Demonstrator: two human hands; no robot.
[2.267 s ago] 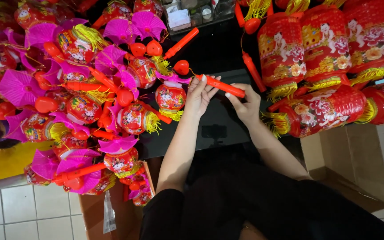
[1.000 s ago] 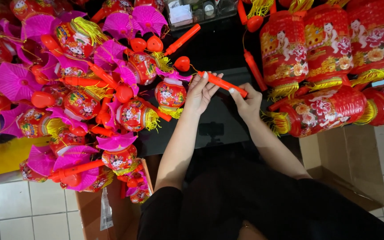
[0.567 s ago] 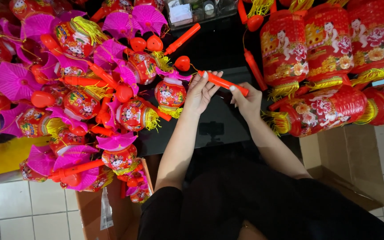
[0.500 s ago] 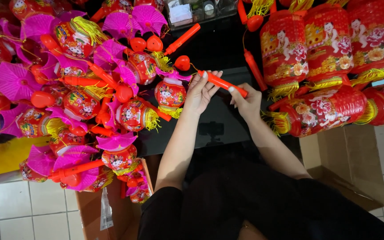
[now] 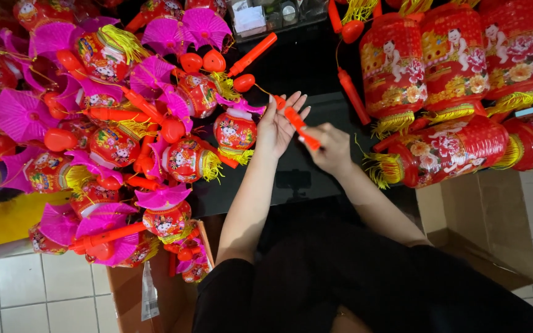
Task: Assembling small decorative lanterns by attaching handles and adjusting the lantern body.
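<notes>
Left hand (image 5: 277,126): open, fingers spread upward, palm against the red plastic handle stick (image 5: 296,121); placed as it was a second ago
Right hand (image 5: 330,147): pinching the stick's lower end; fingers sit slightly lower than before
Stick: slanted between both hands, over the dark tabletop (image 5: 303,68)
Left of the left hand: heap of small pink-and-red lanterns (image 5: 155,135); unchanged
Right of the right hand: large red lanterns (image 5: 445,148) lying with yellow tassels
</notes>
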